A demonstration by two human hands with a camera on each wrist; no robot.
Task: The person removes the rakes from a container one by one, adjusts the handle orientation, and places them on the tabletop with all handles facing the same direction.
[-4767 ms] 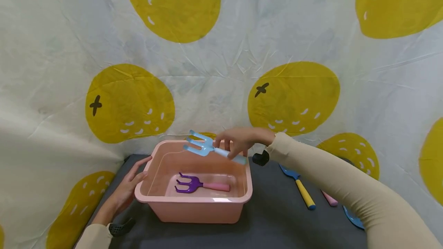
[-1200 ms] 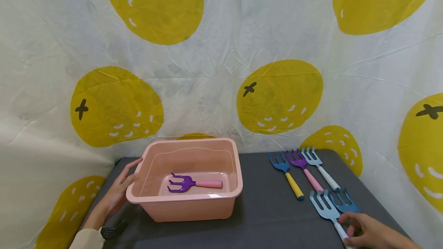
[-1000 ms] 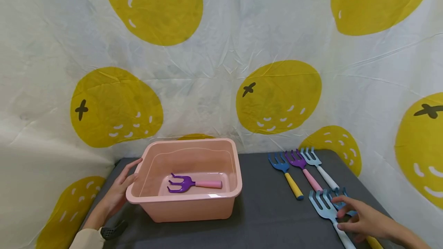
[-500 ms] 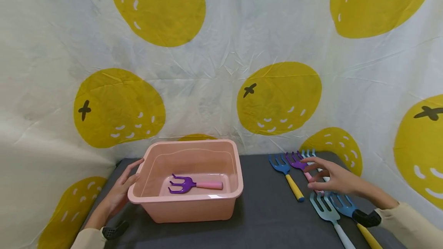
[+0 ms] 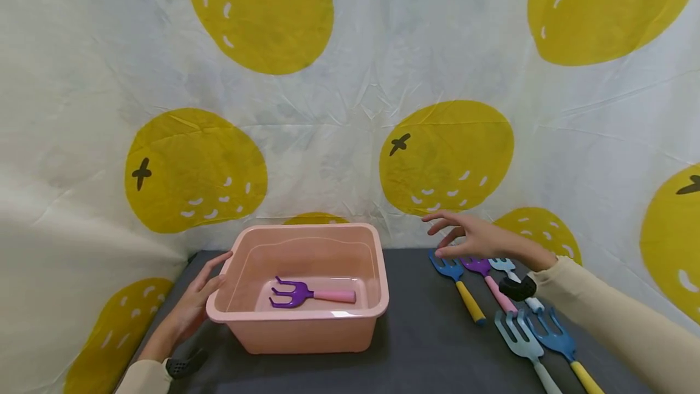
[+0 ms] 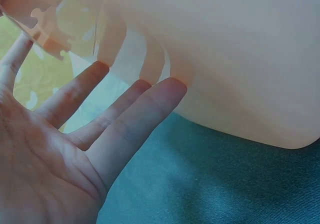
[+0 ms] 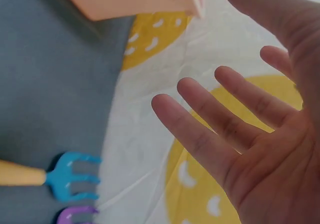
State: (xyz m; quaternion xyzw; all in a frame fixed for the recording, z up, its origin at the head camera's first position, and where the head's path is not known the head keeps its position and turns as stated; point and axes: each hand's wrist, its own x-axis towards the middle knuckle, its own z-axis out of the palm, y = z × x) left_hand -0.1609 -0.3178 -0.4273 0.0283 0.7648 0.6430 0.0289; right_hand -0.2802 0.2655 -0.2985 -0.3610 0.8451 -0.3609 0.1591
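In the head view my left hand (image 5: pixel 188 309) rests against the left side of a pink plastic tub (image 5: pixel 298 336). Its fairly straight fingertips (image 6: pixel 172 89) touch the wall in the left wrist view. A purple three-tined hand rake (image 5: pixel 295 294) with a pink handle lies inside the tub. My right hand (image 5: pixel 474 237) holds nothing, hovering with spread fingers above the far row of garden hand forks. Below it are a blue fork (image 5: pixel 469 303) with a yellow handle, a purple fork (image 5: pixel 500 295) with a pink handle and a light blue fork (image 5: pixel 535 304), partly hidden by hand and wrist.
Nearer on the dark table (image 5: pixel 432 357) lie a pale blue-green fork (image 5: pixel 522 345) and another blue fork (image 5: pixel 563 340) with a yellow handle, side by side. A white curtain (image 5: pixel 339 157) printed with yellow fruit hangs behind the table and at both sides.
Earlier my right hand held a light blue fork over the tub. It then left the pale fork at front right and rose leftward across the forks. My left hand stays at the tub.
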